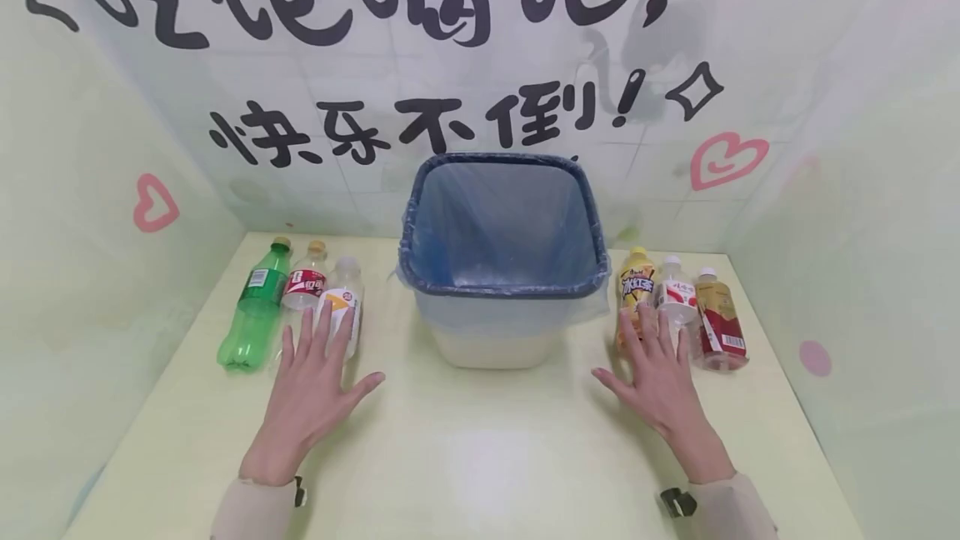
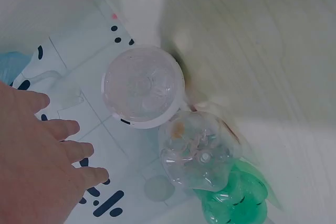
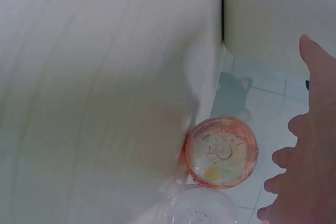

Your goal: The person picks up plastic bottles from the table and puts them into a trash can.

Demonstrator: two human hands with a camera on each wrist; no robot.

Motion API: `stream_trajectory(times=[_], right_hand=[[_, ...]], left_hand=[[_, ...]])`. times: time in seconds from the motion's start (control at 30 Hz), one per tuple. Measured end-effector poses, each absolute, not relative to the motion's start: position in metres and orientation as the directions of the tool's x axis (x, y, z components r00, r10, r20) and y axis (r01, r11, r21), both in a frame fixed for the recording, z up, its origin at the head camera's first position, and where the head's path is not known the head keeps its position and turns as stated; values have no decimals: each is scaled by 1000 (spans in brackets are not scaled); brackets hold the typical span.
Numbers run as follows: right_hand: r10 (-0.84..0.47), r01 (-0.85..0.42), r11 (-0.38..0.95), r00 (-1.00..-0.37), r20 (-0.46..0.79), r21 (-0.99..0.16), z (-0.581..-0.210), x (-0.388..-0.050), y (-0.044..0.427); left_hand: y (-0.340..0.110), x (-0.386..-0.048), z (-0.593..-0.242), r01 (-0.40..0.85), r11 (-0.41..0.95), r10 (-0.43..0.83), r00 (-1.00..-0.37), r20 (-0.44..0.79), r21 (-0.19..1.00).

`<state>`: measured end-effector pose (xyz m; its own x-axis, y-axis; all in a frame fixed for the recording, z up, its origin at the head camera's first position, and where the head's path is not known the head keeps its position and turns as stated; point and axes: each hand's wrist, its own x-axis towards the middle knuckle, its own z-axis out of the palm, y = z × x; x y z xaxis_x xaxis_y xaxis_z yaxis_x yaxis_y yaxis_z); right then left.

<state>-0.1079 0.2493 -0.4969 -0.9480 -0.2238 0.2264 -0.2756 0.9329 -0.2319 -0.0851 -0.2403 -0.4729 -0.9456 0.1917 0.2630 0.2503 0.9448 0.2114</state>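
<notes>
Three bottles (image 1: 257, 327) are laid left of the bin (image 1: 495, 348), three further bottles (image 1: 722, 319) right of it. Left hand (image 1: 311, 398) and right hand (image 1: 662, 390) are spread wide, nothing held. Rolling could be caused by a brushed bottle; the liner (image 1: 480, 315) could be snagged by fingers. Free tabletop (image 1: 480, 440) is noted before the bin; behind it, reach is limited by the wall (image 1: 360, 198).
</notes>
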Motion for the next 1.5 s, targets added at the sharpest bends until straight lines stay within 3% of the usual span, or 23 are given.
stream_trajectory(times=[0.77,1.5], right_hand=[[-237,-283,924,-952,195,-259,-485,-123,239],[-294,-393,879,-892,342,-271,-452,-147,232]], left_hand=[[-281,-92,-446,163,964,109,-963,247,211],[-312,-91,-445,77,966,11,-965,262,245]])
